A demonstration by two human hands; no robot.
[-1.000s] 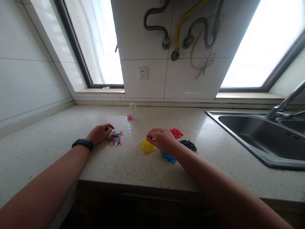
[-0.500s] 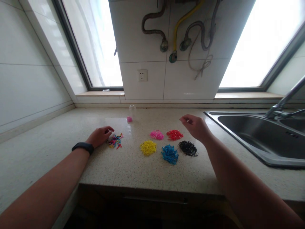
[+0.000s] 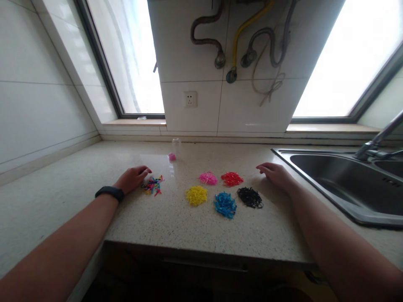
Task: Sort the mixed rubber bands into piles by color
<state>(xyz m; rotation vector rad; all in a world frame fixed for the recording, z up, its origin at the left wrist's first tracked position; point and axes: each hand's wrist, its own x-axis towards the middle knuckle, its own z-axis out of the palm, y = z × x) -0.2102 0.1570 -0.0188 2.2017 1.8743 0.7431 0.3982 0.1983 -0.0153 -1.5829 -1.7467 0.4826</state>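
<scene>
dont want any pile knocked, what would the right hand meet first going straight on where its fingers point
Probably the red pile of bands, to the left of the right hand, though the hand could pass just beyond it; its height above the counter is unclear.

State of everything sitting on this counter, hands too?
Multicolored bands, mixed, loosely scattered
Yellow bands, heaped
Pink bands, heaped
Red bands, heaped
Blue bands, heaped
Black bands, heaped
Clear container, standing
Pink cap, by container
Left hand, curled beside multicolored bands
Right hand, bent, nothing visibly held
</scene>
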